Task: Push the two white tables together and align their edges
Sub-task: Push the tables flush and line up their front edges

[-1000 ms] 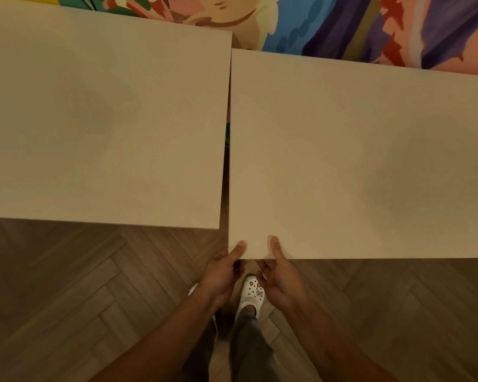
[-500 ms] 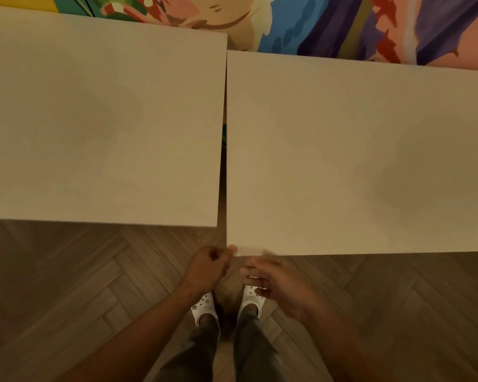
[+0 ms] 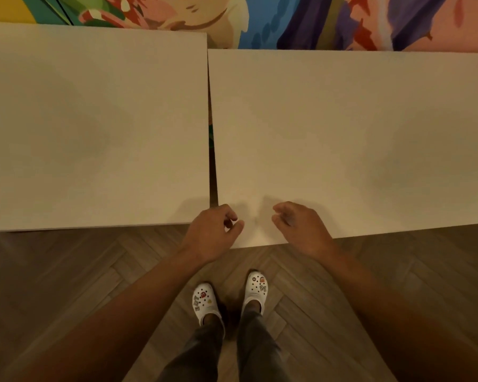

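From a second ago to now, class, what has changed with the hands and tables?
Both hands, left and right, let go of the right table's near edge and now hover over it, fingers loosely curled. The gap to the left table remains, and near edges stay uneven.

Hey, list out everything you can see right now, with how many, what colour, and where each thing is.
white tables: 2, off-white; left table and right table side by side, a narrow gap between them, near edges not in line.
mural: 1, multicoloured, beyond the far table edges.
floor: 1, brown wood herringbone, in front of the tables.
clogs: 2, white with charms; left one, right one, on the floor.
trousers: 1 pair, dark grey, bottom centre.
hands: 2, fingers loosely curled, holding nothing; left hand and right hand over the right table's near left corner.
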A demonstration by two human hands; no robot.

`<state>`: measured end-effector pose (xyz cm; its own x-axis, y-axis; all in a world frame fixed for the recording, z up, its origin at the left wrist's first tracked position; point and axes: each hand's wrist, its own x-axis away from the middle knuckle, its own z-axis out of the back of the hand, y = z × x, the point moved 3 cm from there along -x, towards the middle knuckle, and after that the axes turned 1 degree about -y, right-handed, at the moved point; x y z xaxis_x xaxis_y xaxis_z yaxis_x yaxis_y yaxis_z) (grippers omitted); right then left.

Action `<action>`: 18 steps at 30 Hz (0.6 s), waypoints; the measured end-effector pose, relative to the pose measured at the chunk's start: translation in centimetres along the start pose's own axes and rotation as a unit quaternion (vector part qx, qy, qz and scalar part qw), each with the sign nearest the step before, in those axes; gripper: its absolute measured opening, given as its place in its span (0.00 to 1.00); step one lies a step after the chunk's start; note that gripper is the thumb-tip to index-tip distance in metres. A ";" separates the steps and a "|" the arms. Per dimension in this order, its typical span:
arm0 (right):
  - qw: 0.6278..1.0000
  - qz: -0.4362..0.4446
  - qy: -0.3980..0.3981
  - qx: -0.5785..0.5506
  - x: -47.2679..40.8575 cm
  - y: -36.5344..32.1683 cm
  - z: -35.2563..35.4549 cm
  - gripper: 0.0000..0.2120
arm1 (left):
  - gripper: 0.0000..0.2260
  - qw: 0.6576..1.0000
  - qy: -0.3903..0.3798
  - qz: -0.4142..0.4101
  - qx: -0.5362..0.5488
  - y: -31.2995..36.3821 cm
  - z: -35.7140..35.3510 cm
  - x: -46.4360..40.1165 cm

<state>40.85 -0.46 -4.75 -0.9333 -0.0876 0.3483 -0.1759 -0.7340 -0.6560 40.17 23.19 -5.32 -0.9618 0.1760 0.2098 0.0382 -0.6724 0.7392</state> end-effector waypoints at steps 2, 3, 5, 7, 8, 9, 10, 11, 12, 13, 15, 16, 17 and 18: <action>0.997 0.042 0.027 0.060 -0.4 0.6 0.2 0.13 | 0.09 0.999 0.006 -0.041 -0.016 0.6 -0.4 -0.2; 0.994 0.066 0.039 0.082 -0.5 0.9 0.3 0.13 | 0.09 0.998 0.009 -0.058 -0.027 0.8 -0.6 -0.3; 0.986 0.104 0.052 0.123 -0.8 1.6 0.5 0.13 | 0.10 0.996 0.018 -0.079 -0.042 1.1 -1.1 -0.6; 0.978 0.122 0.058 0.157 -1.0 2.6 0.7 0.15 | 0.12 0.994 0.022 -0.092 -0.052 1.3 -1.7 -1.1; 0.974 0.132 0.061 0.172 -1.1 3.1 1.0 0.15 | 0.13 0.993 0.021 -0.098 -0.058 1.4 -2.1 -1.3; 0.970 0.142 0.065 0.187 -1.2 3.6 1.3 0.17 | 0.15 0.993 0.016 -0.100 -0.066 1.5 -2.6 -1.6; 0.966 0.149 0.069 0.200 -1.3 4.1 1.7 0.18 | 0.17 0.992 0.011 -0.100 -0.078 1.6 -3.1 -1.9; 0.963 0.149 0.073 0.212 -1.4 4.7 2.1 0.21 | 0.19 0.991 0.009 -0.096 -0.092 1.6 -3.6 -2.0; 0.961 0.143 0.076 0.223 -1.5 5.3 2.6 0.24 | 0.21 0.991 0.012 -0.090 -0.102 1.5 -4.0 -2.2; 0.960 0.130 0.079 0.234 -1.7 5.9 3.0 0.27 | 0.23 0.991 0.020 -0.083 -0.105 1.4 -4.4 -2.2; 0.958 0.094 0.080 0.258 -2.0 7.3 3.9 0.32 | 0.26 0.992 0.041 -0.071 -0.097 1.2 -5.1 -2.2; 0.957 0.076 0.082 0.268 -2.1 8.0 4.4 0.34 | 0.26 0.992 0.052 -0.066 -0.092 1.2 -5.5 -2.1; 0.955 0.060 0.086 0.278 -2.2 8.7 4.9 0.35 | 0.26 0.992 0.063 -0.060 -0.086 1.2 -5.9 -2.0; 0.952 0.049 0.092 0.288 -2.2 9.3 5.4 0.36 | 0.26 0.993 0.074 -0.053 -0.080 1.3 -6.2 -2.0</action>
<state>42.96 -10.75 -8.05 -0.9846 -0.0944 0.1472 0.0664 -0.9805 -0.1848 40.45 17.48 -8.76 -0.9878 0.1524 0.0315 -0.0975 -0.7638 0.6380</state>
